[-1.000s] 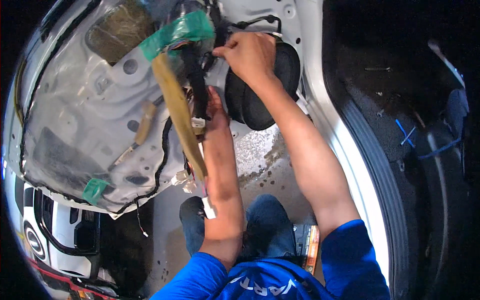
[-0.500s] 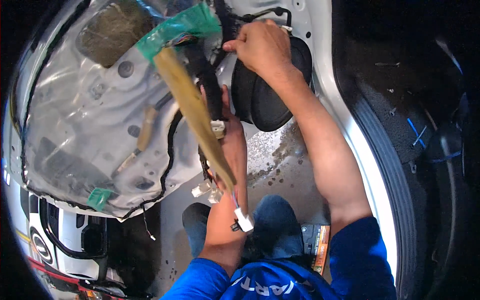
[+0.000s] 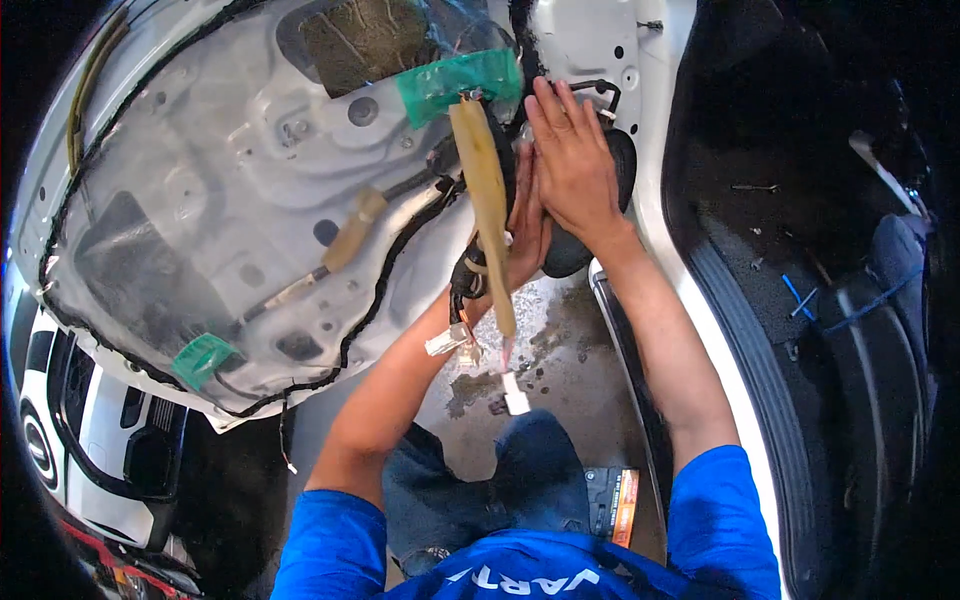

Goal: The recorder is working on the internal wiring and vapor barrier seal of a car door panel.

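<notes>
Right hand (image 3: 572, 165): flat, fingers spread and released, pressing on the black speaker (image 3: 590, 215) at the door's front edge; grasping nothing.
Left hand (image 3: 525, 235): beside it, palm against the wiring bundle (image 3: 470, 275); whether its fingers are clenched I cannot tell.
Tan-wrapped harness (image 3: 485, 200): hangs down from the green tape (image 3: 455, 82), connectors (image 3: 450, 340) dangling.
Door panel (image 3: 230, 200): covered by clear plastic sheet.
Advice: likely best to steady the speaker evenly; keep wires clear of its rim.

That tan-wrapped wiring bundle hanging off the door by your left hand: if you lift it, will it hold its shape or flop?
The tan-wrapped wiring bundle probably flops: it hangs straight down from the green tape. The loose white connector at its end would likely swing. It looks light, with the left hand just resting beside it.
</notes>
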Demonstrator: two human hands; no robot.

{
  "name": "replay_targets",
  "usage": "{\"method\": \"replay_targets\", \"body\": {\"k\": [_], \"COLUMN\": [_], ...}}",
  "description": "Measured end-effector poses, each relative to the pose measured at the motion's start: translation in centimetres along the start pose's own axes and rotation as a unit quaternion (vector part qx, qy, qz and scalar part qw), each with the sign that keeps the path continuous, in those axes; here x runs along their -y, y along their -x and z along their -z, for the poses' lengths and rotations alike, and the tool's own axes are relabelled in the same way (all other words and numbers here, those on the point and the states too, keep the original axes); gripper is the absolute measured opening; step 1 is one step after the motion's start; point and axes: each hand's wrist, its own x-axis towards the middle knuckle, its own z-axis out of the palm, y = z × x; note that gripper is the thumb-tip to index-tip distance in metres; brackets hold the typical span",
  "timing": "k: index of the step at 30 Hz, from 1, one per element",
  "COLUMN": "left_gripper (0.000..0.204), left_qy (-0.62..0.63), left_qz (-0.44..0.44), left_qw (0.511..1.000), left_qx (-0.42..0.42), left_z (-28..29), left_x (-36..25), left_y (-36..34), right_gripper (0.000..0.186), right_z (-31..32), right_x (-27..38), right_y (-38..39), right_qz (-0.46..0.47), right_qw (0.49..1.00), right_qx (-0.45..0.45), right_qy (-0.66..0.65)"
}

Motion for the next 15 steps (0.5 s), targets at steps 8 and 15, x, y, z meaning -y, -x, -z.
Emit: {"method": "replay_targets", "body": {"k": [8, 15], "left_gripper": [0.068, 0.047], "left_qy": [0.226, 0.321], "left_qz": [0.017, 0.194], "left_qw": [0.974, 0.926], "left_qx": [0.019, -0.027], "left_z": [0.2, 2.8], "left_x": [2.0, -2.6], "left_y": [1.3, 6.5], "right_gripper": [0.066, 0.078], "right_z": [-2.8, -1.8], "right_x": [0.7, 1.0], "right_y": [-0.9, 3.4], "right_qz": [-0.016, -0.009], "right_qw": [0.984, 0.95], "right_qx": [0.161, 0.243], "right_qy": [0.076, 0.195]}}
